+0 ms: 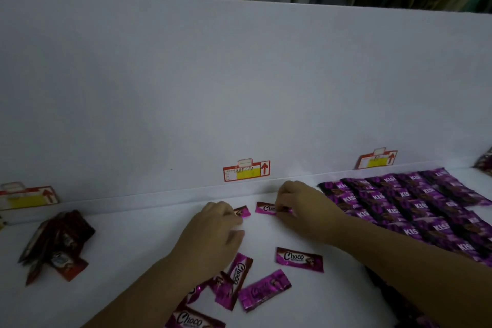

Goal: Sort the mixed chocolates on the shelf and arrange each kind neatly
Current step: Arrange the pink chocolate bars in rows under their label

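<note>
On the white shelf (138,242), my right hand (300,205) pinches the right end of a pink Choco wrapper (266,208) lying near the back wall. My left hand (215,229) rests its curled fingers on a second pink Choco piece (242,211) just to the left of it. Several loose pink Choco pieces (299,259) lie scattered in front, between my forearms. A neat block of purple Kiss wrappers (404,205) fills the right of the shelf. A pile of dark red wrappers (58,242) sits at the left.
Three red-and-yellow price tags stand along the back wall: one at the left (28,197), one in the middle (246,170) and one at the right (376,159). More dark wrappers (483,161) show at the far right edge. A white panel rises behind the shelf.
</note>
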